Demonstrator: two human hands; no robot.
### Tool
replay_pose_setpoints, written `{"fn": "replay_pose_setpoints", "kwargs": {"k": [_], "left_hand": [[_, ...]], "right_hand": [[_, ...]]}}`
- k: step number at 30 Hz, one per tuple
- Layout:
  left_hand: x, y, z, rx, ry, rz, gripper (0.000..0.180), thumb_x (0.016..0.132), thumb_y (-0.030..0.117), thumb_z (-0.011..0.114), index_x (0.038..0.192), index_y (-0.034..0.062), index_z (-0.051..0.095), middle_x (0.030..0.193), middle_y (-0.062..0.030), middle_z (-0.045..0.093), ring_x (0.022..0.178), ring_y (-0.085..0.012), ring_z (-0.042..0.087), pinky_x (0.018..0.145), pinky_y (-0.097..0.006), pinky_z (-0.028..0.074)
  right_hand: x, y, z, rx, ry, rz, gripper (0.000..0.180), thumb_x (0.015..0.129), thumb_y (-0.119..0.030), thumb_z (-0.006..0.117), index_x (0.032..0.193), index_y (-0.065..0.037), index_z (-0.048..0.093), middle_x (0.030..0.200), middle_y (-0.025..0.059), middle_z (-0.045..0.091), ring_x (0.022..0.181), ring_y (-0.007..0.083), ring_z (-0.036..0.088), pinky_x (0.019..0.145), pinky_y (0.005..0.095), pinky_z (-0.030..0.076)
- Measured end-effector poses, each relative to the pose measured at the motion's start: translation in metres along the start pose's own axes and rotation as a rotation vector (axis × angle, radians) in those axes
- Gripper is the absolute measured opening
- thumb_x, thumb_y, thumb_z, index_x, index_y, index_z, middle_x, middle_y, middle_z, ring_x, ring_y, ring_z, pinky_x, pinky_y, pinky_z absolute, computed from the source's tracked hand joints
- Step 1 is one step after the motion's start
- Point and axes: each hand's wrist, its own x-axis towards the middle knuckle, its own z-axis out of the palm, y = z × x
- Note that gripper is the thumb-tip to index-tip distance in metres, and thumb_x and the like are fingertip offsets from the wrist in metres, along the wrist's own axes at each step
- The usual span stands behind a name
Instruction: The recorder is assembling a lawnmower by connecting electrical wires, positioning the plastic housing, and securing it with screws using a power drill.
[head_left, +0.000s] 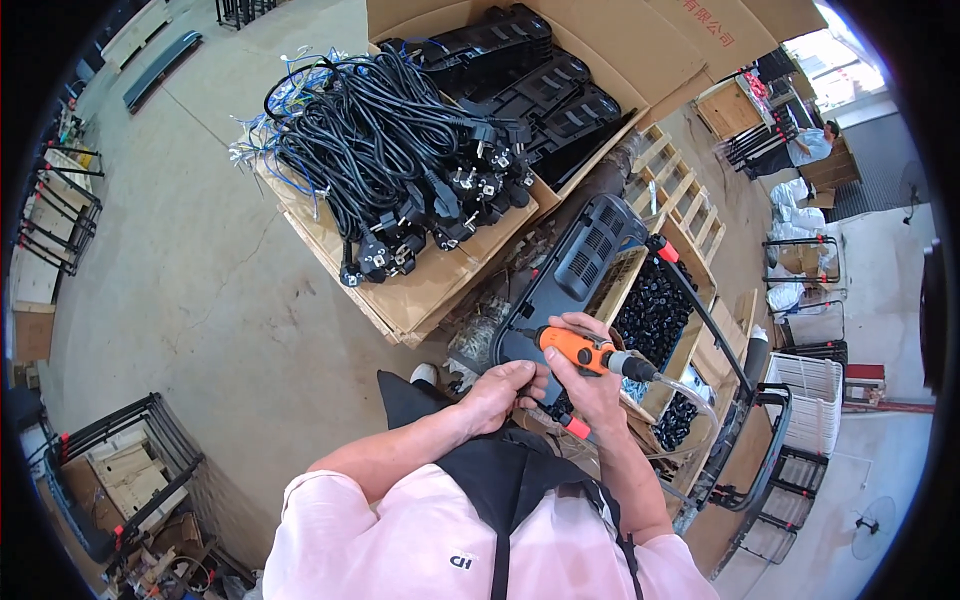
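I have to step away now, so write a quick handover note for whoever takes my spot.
Right hand: gripping the orange power screwdriver, tip on the black vented panel.
Left hand: steadying the panel's near edge.
Nearby: crate of small black parts to the right, bundle of black power cords on cardboard ahead.
Done: cannot tell how many screws are in.
Left: check the fastening on this panel.

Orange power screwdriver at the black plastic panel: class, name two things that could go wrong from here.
1. The left hand steadies the black panel close beside the orange screwdriver gripped by the right hand; a slip of the tip could perhaps hit its fingers.
2. The clear hose trails from the tool over the bin of black parts; it might snag there.
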Motion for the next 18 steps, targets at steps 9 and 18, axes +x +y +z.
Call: {"fn": "replay_pose_setpoints", "kwargs": {"k": [9,18], "left_hand": [[-0.002,0.014,-0.005,-0.031,0.055,-0.091,0.035,0.116,0.031,0.045,0.128,0.004,0.064,0.101,-0.0051,0.072,0.081,-0.0122,0.066,0.07,-0.029,0.056],[-0.003,0.02,-0.024,0.015,0.036,-0.07,0.03,0.115,0.025,0.048,0.126,0.0032,0.067,0.103,-0.0059,0.073,0.081,-0.0119,0.068,0.068,-0.027,0.058]], "right_hand": [[0.015,0.003,0.015,-0.137,-0.044,0.041,0.036,0.088,0.004,0.076,0.122,0.002,0.063,0.129,0.0186,0.07,0.115,0.0222,0.069,0.101,0.0359,0.057],[0.019,0.012,0.017,-0.231,-0.038,-0.083,0.036,0.089,-0.004,0.079,0.123,-0.001,0.067,0.12,0.0133,0.075,0.098,0.0166,0.073,0.087,0.0311,0.059]]}}
